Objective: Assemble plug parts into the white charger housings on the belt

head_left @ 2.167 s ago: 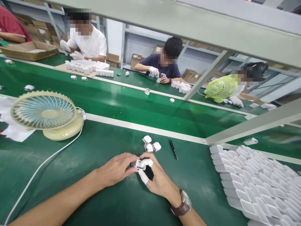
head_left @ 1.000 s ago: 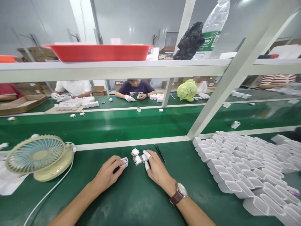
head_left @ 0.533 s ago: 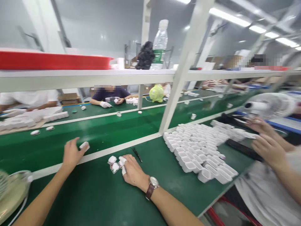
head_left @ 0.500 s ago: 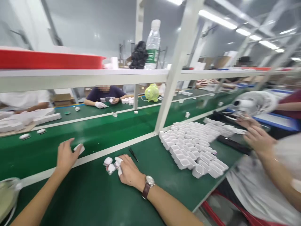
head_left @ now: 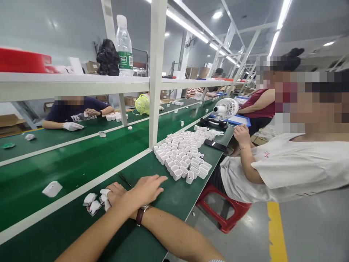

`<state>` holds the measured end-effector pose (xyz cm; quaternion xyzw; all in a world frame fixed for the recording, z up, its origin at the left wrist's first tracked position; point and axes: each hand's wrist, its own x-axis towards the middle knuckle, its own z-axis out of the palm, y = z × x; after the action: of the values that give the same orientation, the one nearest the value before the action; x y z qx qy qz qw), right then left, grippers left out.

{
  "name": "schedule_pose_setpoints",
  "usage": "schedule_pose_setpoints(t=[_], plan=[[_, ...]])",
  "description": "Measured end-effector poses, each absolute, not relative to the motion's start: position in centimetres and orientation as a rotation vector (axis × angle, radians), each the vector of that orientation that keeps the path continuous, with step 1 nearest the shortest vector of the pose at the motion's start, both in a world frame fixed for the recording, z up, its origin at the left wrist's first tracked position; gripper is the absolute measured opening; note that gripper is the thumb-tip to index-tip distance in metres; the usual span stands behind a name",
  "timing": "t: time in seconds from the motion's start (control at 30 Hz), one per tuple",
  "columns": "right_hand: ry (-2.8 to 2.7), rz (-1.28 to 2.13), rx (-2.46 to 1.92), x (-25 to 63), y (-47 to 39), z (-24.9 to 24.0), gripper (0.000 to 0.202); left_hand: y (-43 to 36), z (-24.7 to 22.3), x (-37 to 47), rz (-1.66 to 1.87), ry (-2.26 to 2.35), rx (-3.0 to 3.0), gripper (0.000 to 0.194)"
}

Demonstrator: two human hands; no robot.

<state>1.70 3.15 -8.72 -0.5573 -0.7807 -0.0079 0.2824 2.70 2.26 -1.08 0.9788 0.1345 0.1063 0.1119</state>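
My left hand (head_left: pixel 149 187) crosses over my right wrist. Its fingers are stretched toward the rows of white open-topped plastic cups (head_left: pixel 177 160), with a gap between, and nothing is in it. My right hand (head_left: pixel 116 194) rests on the green bench with white covers on its thumb and a fingertip. These close around the edge of a cluster of small white parts (head_left: pixel 95 207), partly hidden by the fingers. Dark tweezers (head_left: pixel 124 179) lie just behind that hand. A white plastic case (head_left: pixel 52 189) sits on the green belt at the left.
A white post (head_left: pixel 156 91) rises at the bench's edge beneath a shelf (head_left: pixel 81 85) bearing a bottle (head_left: pixel 124 47). To the right, a co-worker in a white shirt (head_left: pixel 294 167) sits on a red stool (head_left: pixel 226 214), near a fan (head_left: pixel 226 109) and a phone (head_left: pixel 215 145).
My left hand has let go of the white case, which lies on the belt, and has swung right across my right arm. My view has turned right; my right hand stays at the cluster.
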Motion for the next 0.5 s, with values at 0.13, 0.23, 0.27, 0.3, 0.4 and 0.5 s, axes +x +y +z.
schedule_pose_setpoints(t=[0.13,0.23,0.27,0.3,0.4,0.5], plan=[[-2.139,0.108,-1.427,2.1,3.6,-9.3,0.028,0.5,-0.8,7.5,0.142,0.405,2.914,0.045],[-2.15,0.196,-1.373,2.3,3.9,-9.8,0.041,0.6,-1.2,9.6,0.118,0.499,2.9,0.031],[-2.151,0.221,-1.358,2.3,4.0,-9.9,0.045,0.7,-1.4,10.0,0.12,0.521,2.898,0.027],[-2.153,0.243,-1.344,2.4,4.1,-10.0,0.047,0.8,-1.7,10.2,0.128,0.533,2.898,0.024],[-2.153,0.283,-1.319,2.4,4.1,-10.3,0.05,0.9,-2.2,10.3,0.164,0.52,2.918,0.022],[-2.148,0.284,-1.324,2.3,3.9,-10.3,0.051,0.7,-2.4,10.0,0.193,0.469,2.961,0.024]])
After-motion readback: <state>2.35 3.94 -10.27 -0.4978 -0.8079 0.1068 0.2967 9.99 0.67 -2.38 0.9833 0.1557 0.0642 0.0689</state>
